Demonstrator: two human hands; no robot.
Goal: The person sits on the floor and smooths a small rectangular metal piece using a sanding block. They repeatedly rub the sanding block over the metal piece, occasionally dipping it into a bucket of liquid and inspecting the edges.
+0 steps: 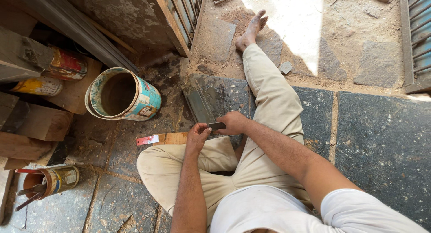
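Small dark flat piece (217,125), pinched between both hands above the person's crossed legs.

Its far end hides under the right hand (233,123); the left hand (197,136) closes fingers on the near end. What it is stays unclear. The teal bucket (120,94) lies tipped, empty; a small tin (56,180) holds tools.

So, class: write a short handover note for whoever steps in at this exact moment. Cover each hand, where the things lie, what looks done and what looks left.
Left hand: fingers pinch the near end of the small dark blade.
Right hand: closed over the blade's far end.
The blade is held just above the near end of the long dark stone, which lies on the stone floor; contact cannot be told.
A wooden strip with a red tip lies by the left knee; an open paint bucket lies tipped to the left.
Done and left: cannot tell.
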